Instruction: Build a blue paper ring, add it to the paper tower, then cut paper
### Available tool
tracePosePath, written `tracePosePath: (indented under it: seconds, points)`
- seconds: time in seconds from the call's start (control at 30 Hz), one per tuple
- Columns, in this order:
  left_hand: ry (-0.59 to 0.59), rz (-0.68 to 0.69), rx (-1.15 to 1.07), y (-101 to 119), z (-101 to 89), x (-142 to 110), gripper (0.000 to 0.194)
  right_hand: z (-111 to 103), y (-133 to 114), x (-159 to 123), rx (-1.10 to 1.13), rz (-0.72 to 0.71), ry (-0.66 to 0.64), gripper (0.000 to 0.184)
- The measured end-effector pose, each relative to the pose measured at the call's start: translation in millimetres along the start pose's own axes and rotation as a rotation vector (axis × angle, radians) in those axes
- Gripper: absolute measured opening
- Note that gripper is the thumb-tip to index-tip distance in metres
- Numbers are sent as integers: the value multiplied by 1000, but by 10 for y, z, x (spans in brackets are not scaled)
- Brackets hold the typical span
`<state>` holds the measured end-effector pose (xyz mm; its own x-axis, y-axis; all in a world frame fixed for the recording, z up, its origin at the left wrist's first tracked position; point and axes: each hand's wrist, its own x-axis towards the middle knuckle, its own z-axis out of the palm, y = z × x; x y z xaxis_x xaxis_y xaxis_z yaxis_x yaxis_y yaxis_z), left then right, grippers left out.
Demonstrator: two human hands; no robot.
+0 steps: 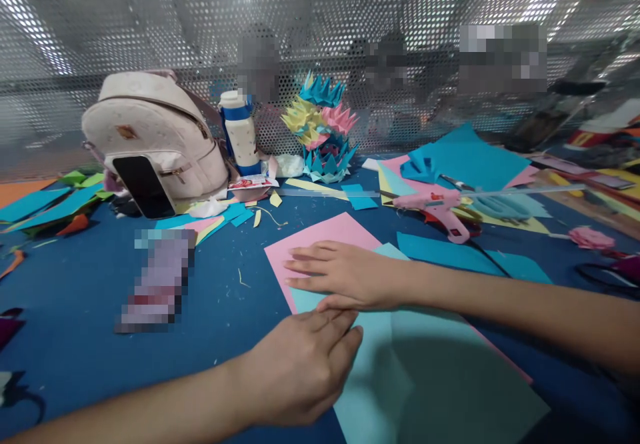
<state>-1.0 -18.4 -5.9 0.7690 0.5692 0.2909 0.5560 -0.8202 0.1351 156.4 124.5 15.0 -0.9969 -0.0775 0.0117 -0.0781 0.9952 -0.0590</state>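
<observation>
A light blue sheet of paper [370,364] lies over a pink sheet [345,231] on the blue tabletop. My right hand [350,274] rests flat across both sheets, fingers stretched out to the left. Just below it, my left hand [305,367] is closed with curled fingers at the left edge of the light blue paper. The fingertips of my left hand meet the paper beside my right thumb, and the knuckles hide part of that edge. A shadow falls over the lower part of the light blue sheet.
A pink glue gun [437,207] lies behind my right forearm, near blue paper [465,154]. Further back stand a folded-paper ornament [330,131], a bottle [241,134] and a backpack [155,131] with a phone [145,187] leaning on it. A perforated metal panel [320,11] rises behind.
</observation>
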Motion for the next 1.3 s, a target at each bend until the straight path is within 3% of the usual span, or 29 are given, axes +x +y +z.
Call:
tracePosePath:
  seconds: [0.13,0.27,0.57,0.8,0.97,1.1,1.3]
  points:
    - [-12,-2,-4,4,4,-6,44,29,-20,66,35,-7,-1,54]
    - [-13,-10,-15,-1,8,-9,45,76,-2,-90,101,50,-2,55]
    - [-88,-10,-18,16,-14,3,48,105,84,-958,-48,281,55,56]
    - [-36,-10,11,4,4,52,41,128,114,-1530,-236,501,164,54]
    - [-24,-110,78,35,31,130,40,95,10,-1461,-368,511,134,51]
    - [-85,-261,254,63,87,182,58,12,3,-1280,-398,554,115,48]
    - [-241,-340,374,35,61,304,52,-173,60,-1013,-151,479,153,36]
